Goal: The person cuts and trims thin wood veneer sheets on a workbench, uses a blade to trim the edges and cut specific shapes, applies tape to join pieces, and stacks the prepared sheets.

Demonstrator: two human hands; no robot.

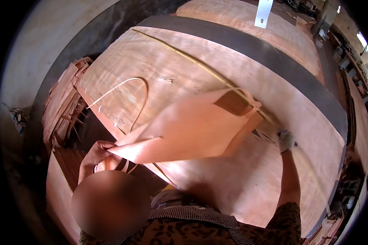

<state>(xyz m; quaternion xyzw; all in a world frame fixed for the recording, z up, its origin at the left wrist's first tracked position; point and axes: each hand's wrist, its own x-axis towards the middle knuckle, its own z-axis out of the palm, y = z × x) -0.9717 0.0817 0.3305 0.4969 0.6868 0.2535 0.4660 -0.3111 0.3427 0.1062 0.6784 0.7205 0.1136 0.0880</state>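
Your left hand (99,154) has the near left corner of the loose veneer (188,132), thumb and fingers pinching its edge. The veneer is lifted and bowed over the broad sheet (249,179), its far end curling up beside the stick (204,67); whether they touch, you can't tell from here. Your gloved right hand (287,141) seems wrapped around that stick — fingers curled in, though blur hides each one.

To handle this well, pinch flat and well in from the corner, since thin veneer looks likely to split along the grain. Let it bow gently rather than crease, and guide the stick low and level so its tip doesn't snag the curled end. Mind the looped strip (145,94) on the broad sheet — it could catch.

No box or bin is plain to see; the shelving (347,59) at far right bears things too small to tell.
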